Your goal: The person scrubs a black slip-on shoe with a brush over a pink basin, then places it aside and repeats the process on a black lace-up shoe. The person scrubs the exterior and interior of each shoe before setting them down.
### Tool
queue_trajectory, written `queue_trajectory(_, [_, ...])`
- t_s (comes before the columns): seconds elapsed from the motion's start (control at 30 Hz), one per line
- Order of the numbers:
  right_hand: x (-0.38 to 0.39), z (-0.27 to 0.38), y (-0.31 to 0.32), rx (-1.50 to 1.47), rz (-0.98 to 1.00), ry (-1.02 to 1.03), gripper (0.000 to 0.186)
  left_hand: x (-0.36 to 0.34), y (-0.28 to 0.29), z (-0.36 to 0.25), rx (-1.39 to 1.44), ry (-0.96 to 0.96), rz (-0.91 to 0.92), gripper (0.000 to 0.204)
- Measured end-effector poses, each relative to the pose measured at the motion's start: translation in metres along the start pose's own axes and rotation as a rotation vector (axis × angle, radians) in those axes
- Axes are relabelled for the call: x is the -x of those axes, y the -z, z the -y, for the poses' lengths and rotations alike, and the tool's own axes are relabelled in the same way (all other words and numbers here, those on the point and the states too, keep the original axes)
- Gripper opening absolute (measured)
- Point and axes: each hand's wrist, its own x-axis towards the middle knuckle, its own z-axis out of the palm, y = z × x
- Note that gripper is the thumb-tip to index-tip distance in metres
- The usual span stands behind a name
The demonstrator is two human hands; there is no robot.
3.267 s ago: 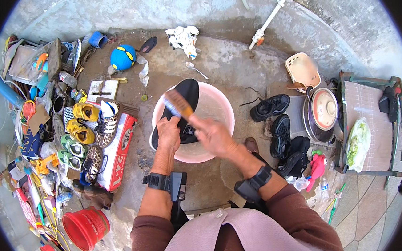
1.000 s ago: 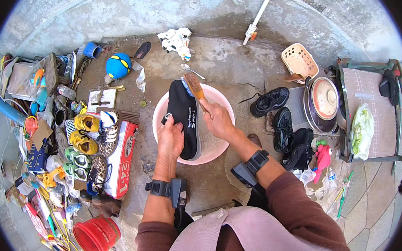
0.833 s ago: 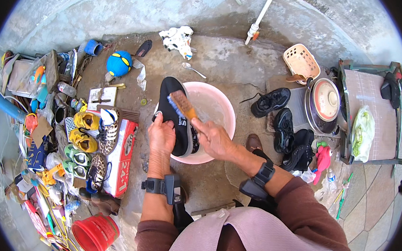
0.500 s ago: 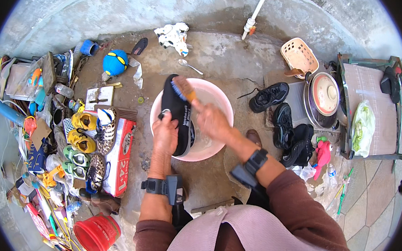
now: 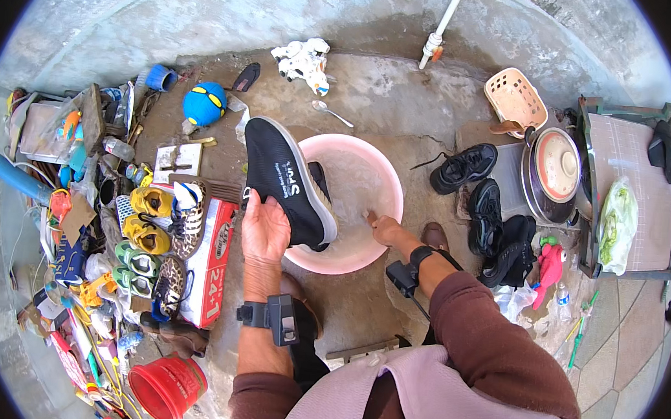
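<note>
A black slip-on shoe with pale lettering and a grey-white sole is tilted over the left side of a pink basin. My left hand grips it along its near left edge, thumb up, and the sole faces right. Behind the sole, a dark piece that looks like another shoe shows in the basin. Cloudy water fills the basin's bottom. My right hand is closed at the basin's right side, around the brush handle; the brush head is hidden in the water.
Black shoes stand right of the basin, beside a lidded pot and a peach basket. At left are small shoes, a red-white box and a red bucket. A spoon and white toy lie beyond.
My right hand has moved the brush off the shoe, down and right into the basin. My left hand has turned the shoe so its lettered side faces up, and shifted it left.
</note>
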Motion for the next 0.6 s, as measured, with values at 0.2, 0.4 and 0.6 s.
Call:
queue_trajectory(0.2, [0.023,0.046,0.084,-0.628,0.159,-0.132,0.039,-0.008,0.015,0.002,0.046,-0.06,-0.032,0.037])
queue_trajectory(0.4, [0.115,0.097,0.127,-0.531,-0.11,0.534,0.039,-0.005,0.007,-0.002,0.091,-0.081,-0.067,0.04])
queue_trajectory(0.6, [0.099,0.118,0.108,-0.254,-0.374,0.64,0.037,0.001,-0.009,0.009,0.05,0.043,-0.019,0.043])
